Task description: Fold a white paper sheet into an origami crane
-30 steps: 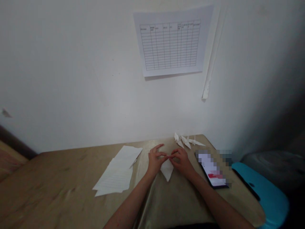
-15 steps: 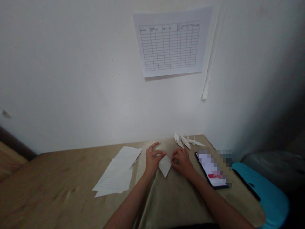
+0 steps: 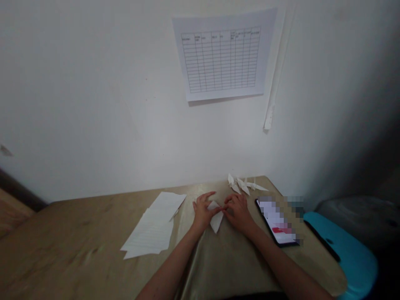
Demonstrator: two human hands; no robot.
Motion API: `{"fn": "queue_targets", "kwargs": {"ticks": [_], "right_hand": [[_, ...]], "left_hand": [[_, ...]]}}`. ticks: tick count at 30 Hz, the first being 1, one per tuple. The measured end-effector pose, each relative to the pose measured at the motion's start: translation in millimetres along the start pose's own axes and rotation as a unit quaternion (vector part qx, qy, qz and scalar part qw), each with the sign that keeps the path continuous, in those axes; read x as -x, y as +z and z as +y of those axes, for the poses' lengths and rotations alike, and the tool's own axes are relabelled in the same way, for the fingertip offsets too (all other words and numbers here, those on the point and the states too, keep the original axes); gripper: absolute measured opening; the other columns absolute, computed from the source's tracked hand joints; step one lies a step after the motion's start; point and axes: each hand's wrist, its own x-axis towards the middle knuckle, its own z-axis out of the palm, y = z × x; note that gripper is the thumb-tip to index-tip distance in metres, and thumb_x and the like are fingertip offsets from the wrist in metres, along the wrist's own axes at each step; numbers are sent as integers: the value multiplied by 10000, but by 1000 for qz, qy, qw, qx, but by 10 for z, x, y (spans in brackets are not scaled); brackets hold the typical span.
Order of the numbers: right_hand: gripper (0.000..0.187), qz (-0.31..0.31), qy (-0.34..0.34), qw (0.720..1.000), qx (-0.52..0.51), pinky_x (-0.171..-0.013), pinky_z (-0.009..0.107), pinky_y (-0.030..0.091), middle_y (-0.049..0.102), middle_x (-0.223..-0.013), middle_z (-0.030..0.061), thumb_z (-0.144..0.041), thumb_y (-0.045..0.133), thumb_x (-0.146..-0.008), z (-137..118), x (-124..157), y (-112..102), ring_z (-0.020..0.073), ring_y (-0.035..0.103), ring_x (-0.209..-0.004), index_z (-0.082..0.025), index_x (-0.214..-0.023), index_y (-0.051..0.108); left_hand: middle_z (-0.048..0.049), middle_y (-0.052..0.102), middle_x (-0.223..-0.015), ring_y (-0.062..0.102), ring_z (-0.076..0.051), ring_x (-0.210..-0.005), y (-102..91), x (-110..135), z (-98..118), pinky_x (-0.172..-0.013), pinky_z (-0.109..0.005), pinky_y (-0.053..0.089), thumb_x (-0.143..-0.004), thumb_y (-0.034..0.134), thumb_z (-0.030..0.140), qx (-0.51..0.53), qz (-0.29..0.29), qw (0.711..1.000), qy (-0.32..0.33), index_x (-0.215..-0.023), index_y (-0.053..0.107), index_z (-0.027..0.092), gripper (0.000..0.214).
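A small folded white paper lies on the tan table in front of me, pointed end toward me. My left hand pinches its left upper edge between thumb and fingers. My right hand pinches the paper's top right part, fingers curled. The two hands nearly meet over the fold.
Loose lined sheets lie left of the hands. Several folded paper figures sit at the table's far edge by the wall. A phone lies to the right. A blue seat stands beyond the right edge. A printed grid sheet hangs on the wall.
The hands had drawn apart with the paper lying flat between them; now they have come back together and pinch its top, one flap folded over.
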Motion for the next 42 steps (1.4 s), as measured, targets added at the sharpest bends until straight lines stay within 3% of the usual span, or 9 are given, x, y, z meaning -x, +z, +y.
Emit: {"fn": "queue_targets", "kwargs": {"ticks": [8,13,22,33,38,42], "right_hand": [[63,-12,-1,1000,4,-1185,619,175,667,-1093,52,-216,672,-866,8,11,3,269,510,-1176,-243,-830,716],[54,-9,-4,1000,18,-1191,633,154,669,-1091,53,-209,685,-853,-6,18,6,280,509,-1190,-247,-843,722],[96,35,12,999,9,-1189,638,149,669,-1096,57,-236,651,-886,-84,-20,31,275,521,-1173,-260,-863,741],[114,3,15,999,45,-1187,648,158,687,-1072,59,-158,642,-865,-45,-7,50,286,517,-1177,-241,-861,720],[194,-10,15,996,93,-1189,677,119,682,-1089,87,-87,579,-864,-13,3,70,311,509,-1207,-227,-911,704],[162,10,17,994,109,-1183,678,125,687,-1083,102,-106,595,-869,56,9,85,327,509,-1204,-226,-900,699]], "left_hand": [[-63,694,-1339,612,-256,-1253,-80,-56,-90,-1141,-478,426,-750,815,276,68,51,996,32,-757,790,246,40],[-68,684,-1350,607,-262,-1259,-94,-42,-69,-1155,-498,415,-793,786,300,77,50,995,32,-787,808,254,52],[-48,693,-1337,601,-268,-1262,-57,-18,-22,-1161,-510,407,-754,817,244,72,37,996,41,-779,810,271,37],[-56,683,-1350,578,-277,-1275,-99,-22,-50,-1162,-516,396,-783,801,309,70,76,994,25,-773,810,264,47],[-44,679,-1360,552,-294,-1305,-72,-27,-48,-1177,-548,363,-766,824,291,41,51,996,55,-794,818,295,29],[-38,676,-1369,543,-312,-1307,-98,-63,-76,-1176,-588,337,-762,829,308,13,30,999,41,-879,829,329,119]]}}
